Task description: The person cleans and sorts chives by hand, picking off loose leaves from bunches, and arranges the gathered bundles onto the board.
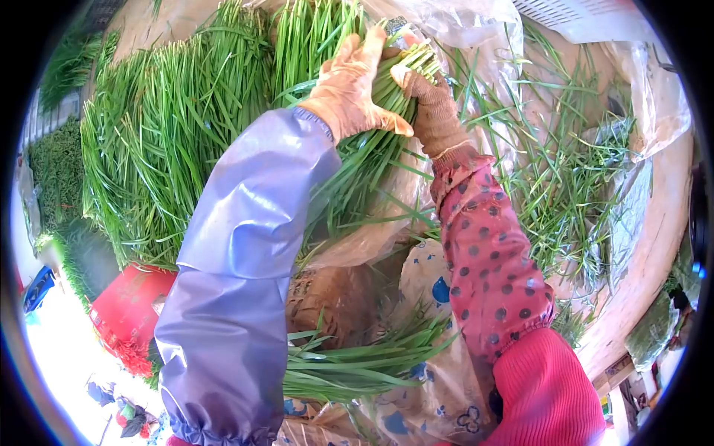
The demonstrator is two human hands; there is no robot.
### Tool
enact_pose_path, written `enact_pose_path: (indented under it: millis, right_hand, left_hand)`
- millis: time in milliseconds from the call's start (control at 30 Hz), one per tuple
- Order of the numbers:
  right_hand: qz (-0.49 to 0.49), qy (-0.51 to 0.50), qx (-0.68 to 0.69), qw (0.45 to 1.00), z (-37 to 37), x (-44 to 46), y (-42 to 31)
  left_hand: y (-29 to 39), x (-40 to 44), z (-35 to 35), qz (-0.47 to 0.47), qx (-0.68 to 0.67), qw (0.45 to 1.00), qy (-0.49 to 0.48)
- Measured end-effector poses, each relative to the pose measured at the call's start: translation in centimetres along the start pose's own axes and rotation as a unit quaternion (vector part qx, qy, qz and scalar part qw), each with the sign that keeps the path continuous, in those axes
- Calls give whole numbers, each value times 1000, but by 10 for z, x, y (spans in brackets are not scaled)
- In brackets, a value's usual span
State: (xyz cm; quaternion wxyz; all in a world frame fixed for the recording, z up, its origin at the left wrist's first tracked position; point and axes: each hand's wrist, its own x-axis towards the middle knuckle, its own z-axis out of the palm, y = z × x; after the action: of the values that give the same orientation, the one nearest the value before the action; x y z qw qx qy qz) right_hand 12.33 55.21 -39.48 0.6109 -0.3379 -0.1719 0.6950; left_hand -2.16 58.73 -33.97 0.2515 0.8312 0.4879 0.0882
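Observation:
My right hand [437, 113], in a brown knit glove, is closed around a bunch of garlic chives [421, 64]. The pale stem ends stick up above the fist, and the green leaves trail down to the left. My left hand [348, 98], in an orange glove, lies along the left side of that bunch with fingers and thumb spread. Whether its palm presses on the leaves is hidden. A thick stack of garlic chives [171, 134] stands close by on the left, and another upright group of chives [305, 37] is just behind my left hand.
Loose chive leaves [565, 171] are scattered over the right side, partly on clear plastic sheeting [476, 30]. More chives [364, 364] lie across my lap on a patterned apron [398, 424]. A white crate [587, 18] borders the back right, and something red [134, 308] hangs at the left.

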Motion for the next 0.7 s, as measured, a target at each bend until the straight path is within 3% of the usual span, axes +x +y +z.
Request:
enact_pose_path:
  millis: [67,200,267,300,333,400,433,500,533,633,700]
  right_hand:
    - [76,24,-33,996,4,0,-4]
    - [47,9,-101,994,2,4,-2]
    - [12,16,-113,993,4,-1,-1]
    - [12,46,-110,993,5,-4,-1]
    - [13,77,-108,991,5,-5,-1]
    - [26,115,-63,991,4,-6,1]
    - [40,148,-18,988,4,-6,3]
    - [35,179,15,983,-2,-3,11]
    - [37,179,12,983,-2,-4,10]
    - [30,170,-36,984,0,-9,6]
    - [59,129,-62,988,0,-16,-1]
  left_hand:
    - [-4,2,9,0,-35,999,-2]
    - [-1,3,17,1,-59,998,-9]
    - [-5,4,17,-6,-215,976,-46]
    - [1,3,4,-55,-344,933,-93]
    - [12,0,-8,-149,-463,872,-53]
    - [3,3,-13,-174,-597,778,90]
    - [-2,6,-11,-174,-599,777,90]
    - [-16,14,-2,12,-541,837,87]
    - [-27,20,11,11,-542,835,89]
    - [-68,37,60,28,-515,855,-51]
    - [-103,43,78,-26,-429,899,-88]
